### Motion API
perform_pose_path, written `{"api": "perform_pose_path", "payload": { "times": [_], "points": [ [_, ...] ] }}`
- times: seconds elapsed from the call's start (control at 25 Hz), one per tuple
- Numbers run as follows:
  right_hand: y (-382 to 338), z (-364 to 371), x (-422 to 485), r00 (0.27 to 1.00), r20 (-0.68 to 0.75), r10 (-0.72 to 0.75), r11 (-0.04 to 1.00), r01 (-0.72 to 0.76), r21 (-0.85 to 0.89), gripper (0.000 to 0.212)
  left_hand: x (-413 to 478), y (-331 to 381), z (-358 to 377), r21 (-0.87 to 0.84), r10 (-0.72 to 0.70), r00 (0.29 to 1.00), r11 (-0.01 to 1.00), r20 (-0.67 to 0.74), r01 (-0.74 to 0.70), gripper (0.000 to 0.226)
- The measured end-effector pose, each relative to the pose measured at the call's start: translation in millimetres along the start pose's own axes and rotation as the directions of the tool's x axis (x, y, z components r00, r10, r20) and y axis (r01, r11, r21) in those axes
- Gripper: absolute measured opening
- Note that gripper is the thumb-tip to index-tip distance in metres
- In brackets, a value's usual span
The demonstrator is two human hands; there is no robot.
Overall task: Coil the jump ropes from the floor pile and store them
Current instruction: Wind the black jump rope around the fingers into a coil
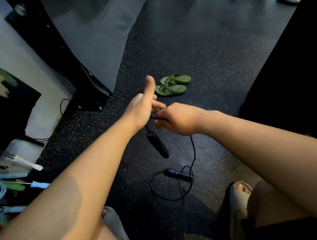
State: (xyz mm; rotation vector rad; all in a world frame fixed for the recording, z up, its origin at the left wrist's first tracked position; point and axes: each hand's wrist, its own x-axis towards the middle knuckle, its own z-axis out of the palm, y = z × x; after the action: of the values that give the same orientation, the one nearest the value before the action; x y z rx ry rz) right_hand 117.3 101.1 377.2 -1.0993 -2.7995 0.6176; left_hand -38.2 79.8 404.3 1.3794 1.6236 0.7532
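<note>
A black jump rope runs between my two hands above the speckled floor. My left hand (143, 107) is held out with the thumb up and the fingers straight, and the cord passes across its palm side. My right hand (175, 119) pinches the thin cord close to the left fingers. One black handle (157, 145) hangs below my left hand. The other handle (178, 173), black with blue rings, lies on the floor inside a loose loop of cord (159, 193).
Green sandals (172, 85) lie on the floor ahead. A pile of blue and green jump ropes (3, 188) sits at the left edge. A black machine base (92, 101) stands left of centre. My sandalled feet (238, 195) are at the bottom.
</note>
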Motion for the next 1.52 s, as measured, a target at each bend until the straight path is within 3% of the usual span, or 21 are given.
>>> {"api": "perform_pose_path", "payload": {
  "times": [0.08,0.16,0.24,0.36,0.52,0.68,0.88,1.04,1.16,1.28,1.4,1.52],
  "points": [
    [1,-10,-3,0.994,-0.071,-0.079,0.997,0.078,-0.017,0.019,-8,2,0,0.351,-0.029,0.993,0.936,0.110,-0.011,0.121],
    [2,-24,-8,0.985,-0.156,-0.080,0.997,0.076,-0.032,0.018,-14,3,-1,0.445,-0.112,0.965,0.895,0.237,-0.005,0.121],
    [9,-34,-12,0.958,-0.267,-0.102,0.995,0.094,-0.043,0.023,-16,4,-3,0.346,-0.169,0.934,0.937,0.316,0.052,0.112],
    [25,-35,-13,0.915,-0.377,-0.145,0.985,0.170,0.033,0.026,-14,12,-9,0.100,-0.153,0.896,0.987,0.417,0.122,0.122],
    [37,-24,-11,0.905,-0.425,-0.002,0.975,0.096,0.199,0.019,-12,17,-20,-0.248,-0.045,0.855,0.948,0.517,0.200,0.121],
    [32,-11,-10,0.933,-0.344,0.104,0.931,0.030,0.363,0.021,-15,16,-20,-0.495,0.059,0.858,0.836,0.510,0.237,0.122],
    [29,3,-3,0.976,-0.096,0.194,0.860,-0.123,0.496,0.031,-15,14,-22,-0.753,0.141,0.894,0.604,0.424,0.262,0.126],
    [27,12,0,0.974,0.087,0.210,0.870,-0.227,0.438,0.028,-14,12,-23,-0.889,0.172,0.954,0.433,0.244,0.149,0.124],
    [21,11,-4,0.971,0.170,0.169,0.932,-0.214,0.294,0.028,-11,11,-24,-0.938,0.192,0.972,0.342,0.134,0.062,0.123],
    [12,5,-6,0.992,0.107,0.074,0.987,-0.088,0.134,0.032,-5,3,-24,-0.921,0.136,0.986,0.388,0.098,0.038,0.128],
    [3,-4,-5,0.998,-0.051,-0.048,0.999,0.049,0.011,0.032,1,-6,-22,-0.795,0.018,0.983,0.590,0.182,0.137,0.141],
    [-2,-20,-8,0.965,-0.230,-0.128,0.992,0.125,-0.030,0.021,-4,-3,-17,-0.556,0.017,0.917,0.800,0.397,0.226,0.142]
  ]
}}
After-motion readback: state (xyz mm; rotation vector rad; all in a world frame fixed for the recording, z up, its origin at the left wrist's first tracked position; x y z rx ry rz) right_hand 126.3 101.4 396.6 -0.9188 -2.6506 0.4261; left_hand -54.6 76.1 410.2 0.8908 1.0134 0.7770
